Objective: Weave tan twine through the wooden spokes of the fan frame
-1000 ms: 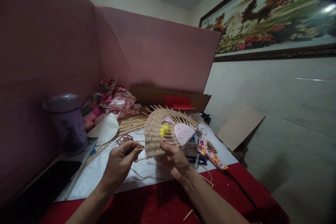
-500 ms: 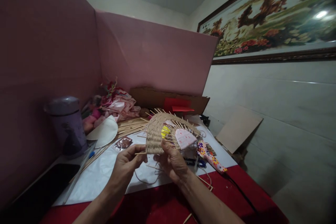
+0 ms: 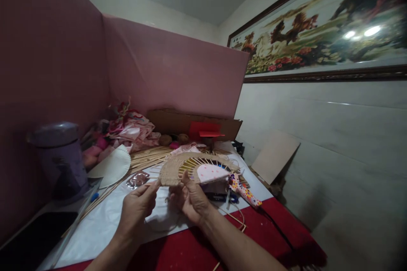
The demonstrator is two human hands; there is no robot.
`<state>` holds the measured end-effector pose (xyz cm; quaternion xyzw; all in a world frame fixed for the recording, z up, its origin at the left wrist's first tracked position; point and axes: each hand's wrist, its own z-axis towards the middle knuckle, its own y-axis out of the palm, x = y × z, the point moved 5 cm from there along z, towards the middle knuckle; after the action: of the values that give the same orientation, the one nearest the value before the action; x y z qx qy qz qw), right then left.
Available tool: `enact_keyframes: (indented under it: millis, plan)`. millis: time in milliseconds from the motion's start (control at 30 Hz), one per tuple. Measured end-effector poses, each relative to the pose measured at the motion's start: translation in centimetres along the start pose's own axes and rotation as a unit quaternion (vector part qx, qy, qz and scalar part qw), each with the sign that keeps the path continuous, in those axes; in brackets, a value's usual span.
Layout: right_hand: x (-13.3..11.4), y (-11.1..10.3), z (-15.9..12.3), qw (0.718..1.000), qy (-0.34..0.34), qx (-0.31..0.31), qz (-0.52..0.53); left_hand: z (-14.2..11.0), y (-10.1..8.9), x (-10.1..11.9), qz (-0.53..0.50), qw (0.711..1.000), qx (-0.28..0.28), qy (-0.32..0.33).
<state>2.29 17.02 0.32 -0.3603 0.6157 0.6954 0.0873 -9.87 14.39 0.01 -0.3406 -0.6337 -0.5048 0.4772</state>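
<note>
A fan-shaped woven piece of tan twine on thin sticks is held over the table, tilted rather flat. At its inner middle sits a half-round pink patch with small dark pink spots. My left hand pinches the left end of the piece, by a stick there. My right hand grips the lower edge, thumb on top and fingers underneath, partly hidden. Right of the piece lies a flower-patterned glue gun with a black cord.
Left stand a purple tumbler and a dark phone-like slab. White pleated paper plates, a bundle of sticks and a small brown packet lie behind my hands. Pink cloth is heaped farther back, near cardboard.
The woven piece has tipped flatter and come slightly lower, both hands keeping hold. My view has turned a little to the right, so everything sits farther left.
</note>
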Motion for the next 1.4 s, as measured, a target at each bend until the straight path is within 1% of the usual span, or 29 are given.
enact_keyframes:
  millis: [67,133,200,233,367,433,533,633,733,800,1000,1067,1167,1300,1400]
  plan:
    - [-0.1,-0.3,0.1,0.999,0.019,0.019,0.045,0.5,-0.4,-0.3,-0.023,1.0,0.008,-0.019]
    - [-0.7,-1.2,0.1,0.994,-0.003,0.074,0.081,0.7,-0.8,-0.3,-0.046,0.999,0.009,-0.028]
    - [-1.7,-2.3,0.0,0.984,-0.037,0.137,0.109,0.7,-1.0,-0.1,-0.065,0.997,0.014,-0.034]
    - [-2.1,-2.8,-0.1,0.979,-0.047,0.158,0.117,0.6,-1.1,0.0,-0.07,0.997,0.015,-0.038]
    - [-2.9,-3.7,-0.1,0.976,-0.037,0.19,0.104,0.5,-1.1,0.7,-0.064,0.998,0.003,-0.029]
    - [-3.3,-3.6,-0.1,0.976,-0.055,0.186,0.098,0.5,-1.1,1.1,-0.062,0.998,0.001,-0.01]
    - [-4.1,-2.8,-0.3,0.979,-0.1,0.156,0.089,0.5,-1.2,1.5,-0.062,0.998,0.0,0.009]
    - [-4.8,-2.3,-0.7,0.98,-0.127,0.136,0.07,0.4,-1.1,1.6,-0.056,0.998,0.0,0.013]
    - [-5.3,-2.0,-1.0,0.98,-0.144,0.113,0.078,0.0,-1.0,1.9,-0.051,0.999,0.003,0.013]
    - [-5.5,-1.9,-1.1,0.98,-0.146,0.101,0.087,-0.3,-0.8,2.3,-0.055,0.998,-0.001,0.02]
    - [-5.8,-1.7,-1.5,0.981,-0.132,0.104,0.101,-1.2,-0.3,3.4,-0.082,0.994,-0.036,0.069]
    - [-5.9,-1.8,-1.4,0.98,-0.136,0.1,0.105,-1.4,-0.1,3.7,-0.08,0.992,-0.052,0.086]
    - [-6.1,-2.3,-1.3,0.981,-0.139,0.094,0.1,-1.3,0.0,3.7,-0.07,0.991,-0.075,0.091]
    - [-6.2,-2.7,-1.2,0.982,-0.138,0.084,0.095,-1.2,-0.2,3.7,-0.071,0.99,-0.076,0.092]
    - [-6.3,-2.6,-1.4,0.983,-0.138,0.083,0.088,-1.1,-0.2,3.8,-0.057,0.992,-0.071,0.092]
